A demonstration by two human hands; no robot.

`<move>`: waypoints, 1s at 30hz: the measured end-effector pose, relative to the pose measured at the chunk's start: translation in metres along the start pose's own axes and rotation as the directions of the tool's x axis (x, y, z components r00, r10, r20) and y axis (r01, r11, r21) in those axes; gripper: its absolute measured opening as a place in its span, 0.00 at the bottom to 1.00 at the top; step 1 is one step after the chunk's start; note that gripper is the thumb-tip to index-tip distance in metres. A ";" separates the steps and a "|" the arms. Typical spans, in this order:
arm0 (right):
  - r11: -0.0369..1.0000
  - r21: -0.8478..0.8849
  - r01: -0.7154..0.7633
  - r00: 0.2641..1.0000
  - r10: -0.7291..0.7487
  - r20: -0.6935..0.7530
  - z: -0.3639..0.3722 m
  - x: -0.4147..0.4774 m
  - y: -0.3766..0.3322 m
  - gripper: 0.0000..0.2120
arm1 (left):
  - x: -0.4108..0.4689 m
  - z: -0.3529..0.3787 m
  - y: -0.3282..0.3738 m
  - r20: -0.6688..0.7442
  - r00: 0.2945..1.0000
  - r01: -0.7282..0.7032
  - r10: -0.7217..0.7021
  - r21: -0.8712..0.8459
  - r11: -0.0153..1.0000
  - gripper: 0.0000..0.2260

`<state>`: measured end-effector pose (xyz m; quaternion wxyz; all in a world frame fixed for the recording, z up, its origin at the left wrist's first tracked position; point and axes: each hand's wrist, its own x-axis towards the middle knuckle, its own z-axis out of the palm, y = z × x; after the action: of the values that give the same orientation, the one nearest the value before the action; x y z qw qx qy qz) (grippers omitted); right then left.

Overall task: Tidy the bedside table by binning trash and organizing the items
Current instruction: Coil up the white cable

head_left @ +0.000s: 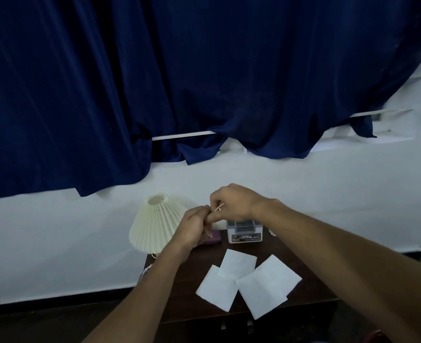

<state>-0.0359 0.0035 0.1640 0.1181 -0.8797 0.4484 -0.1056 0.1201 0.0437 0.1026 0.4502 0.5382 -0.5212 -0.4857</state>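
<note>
Both hands meet above the back of the dark wooden bedside table [311, 290]. My right hand [231, 203] pinches a thin cotton swab [219, 207] between its fingertips. My left hand [192, 226] is closed right beside it, touching the right fingers; what it holds is hidden. Below the hands stands a small white plastic box [244, 232] with a printed label, its top open. A purple packet [210, 237] lies partly under my left hand. Three white tissues [248, 280] lie spread and overlapping on the table's front half.
A cream pleated lamp [152, 224] stands at the table's back left corner. A white wall runs behind, with dark blue curtains [204, 82] hanging above. A drawer front with handles [236, 325] shows below the table's edge. The floor is dark.
</note>
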 end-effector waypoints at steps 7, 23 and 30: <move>0.943 0.313 0.111 0.993 -0.097 -0.060 0.019 -0.007 0.025 0.06 | -0.005 -0.009 0.007 0.172 0.981 0.081 -0.094 0.078 0.994 0.12; 0.351 0.922 -0.165 0.985 0.114 0.133 0.048 -0.028 0.033 0.11 | -0.018 -0.008 -0.022 0.152 0.912 -0.402 0.380 0.511 0.760 0.11; 0.098 0.937 -0.336 0.921 0.241 0.305 0.061 -0.020 0.028 0.09 | -0.018 -0.005 -0.025 0.169 0.802 -0.536 0.572 0.625 0.567 0.13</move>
<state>-0.0511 0.0108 0.0955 0.6898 -0.4915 0.4310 -0.3111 0.1282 0.0630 0.0797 0.3789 0.4804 -0.7851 -0.0956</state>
